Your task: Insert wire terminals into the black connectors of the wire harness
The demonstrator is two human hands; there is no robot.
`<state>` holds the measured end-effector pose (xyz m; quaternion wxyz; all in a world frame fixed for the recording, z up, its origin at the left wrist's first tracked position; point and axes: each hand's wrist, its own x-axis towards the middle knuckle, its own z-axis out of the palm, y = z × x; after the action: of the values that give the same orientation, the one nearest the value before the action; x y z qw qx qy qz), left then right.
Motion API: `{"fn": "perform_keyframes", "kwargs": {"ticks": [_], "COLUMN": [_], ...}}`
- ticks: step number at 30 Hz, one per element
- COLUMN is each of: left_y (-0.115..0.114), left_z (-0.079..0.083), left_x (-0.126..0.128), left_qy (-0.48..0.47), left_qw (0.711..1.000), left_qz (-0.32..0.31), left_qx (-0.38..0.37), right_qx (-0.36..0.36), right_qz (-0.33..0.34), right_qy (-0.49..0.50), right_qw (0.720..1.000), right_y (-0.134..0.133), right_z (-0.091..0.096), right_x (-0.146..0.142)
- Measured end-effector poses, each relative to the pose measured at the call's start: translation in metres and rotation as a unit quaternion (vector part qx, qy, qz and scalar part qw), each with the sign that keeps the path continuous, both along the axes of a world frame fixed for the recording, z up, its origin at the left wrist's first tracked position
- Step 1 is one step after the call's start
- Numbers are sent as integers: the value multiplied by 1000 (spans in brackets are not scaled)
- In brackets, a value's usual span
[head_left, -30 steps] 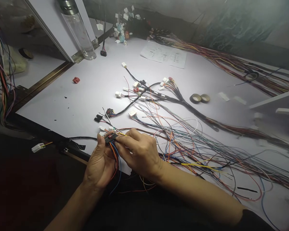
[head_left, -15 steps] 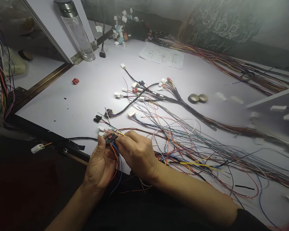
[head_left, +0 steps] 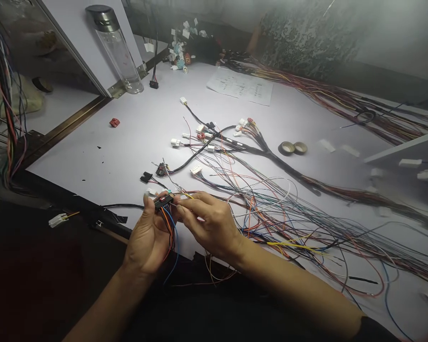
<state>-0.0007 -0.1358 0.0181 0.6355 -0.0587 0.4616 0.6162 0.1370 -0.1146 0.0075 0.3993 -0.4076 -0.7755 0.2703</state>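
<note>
My left hand (head_left: 145, 237) is closed around a black connector (head_left: 163, 201), with the thumb along its left end. Orange and blue wires (head_left: 169, 223) hang from the connector's near side over my fingers. On its right, my right hand (head_left: 212, 221) pinches a thin pale wire (head_left: 174, 204) whose end points at the connector. The wire's tip is too small to make out. Just beyond my hands lie a black plug (head_left: 146, 177), a dark multi-wire connector (head_left: 161, 169) and a white connector (head_left: 151, 191).
A taped harness (head_left: 288, 166) and many loose wires (head_left: 271, 213) spread across the white table (head_left: 67, 152). Two tape rolls (head_left: 288, 148), a red connector (head_left: 114, 123), a paper sheet (head_left: 240, 86) and a glass bottle (head_left: 119, 59) stand or lie farther back. A white connector (head_left: 58, 220) hangs past the front edge.
My right hand has shifted slightly right, away from the connector, uncovering the thin wire between its fingertips and the connector. My left hand keeps its hold. The view has shifted slightly.
</note>
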Motion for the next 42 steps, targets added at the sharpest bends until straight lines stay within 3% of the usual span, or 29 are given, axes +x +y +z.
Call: {"fn": "perform_keyframes", "kwargs": {"ticks": [5, 11, 18, 23, 30, 37, 42], "left_y": [6, 23, 46, 49, 28, 39, 42], "left_z": [1, 15, 23, 12, 4, -1, -1], "left_x": [-5, -9, -12, -13, -1, 2, -7], "left_qy": [14, 75, 120, 135, 163, 176, 186], "left_qw": [1000, 991, 972, 972, 973, 976, 978], "left_qz": [-5, 20, 41, 36, -94, -30, -15], "left_qx": [14, 111, 196, 187, 135, 126, 96], "right_qx": [-44, -68, -25, -20, 17, -19, -80], "right_qz": [-1, -17, -26, -40, -50, -26, 27], "right_qy": [17, 48, 69, 39, -30, -62, 31], "right_qw": [999, 996, 997, 998, 998, 998, 996], "right_y": [-6, -11, -3, 0, 7, 4, 13], "right_z": [9, 9, 0, -2, -11, -25, -17], "right_x": [-1, -27, -34, -24, -25, -19, -3]}}
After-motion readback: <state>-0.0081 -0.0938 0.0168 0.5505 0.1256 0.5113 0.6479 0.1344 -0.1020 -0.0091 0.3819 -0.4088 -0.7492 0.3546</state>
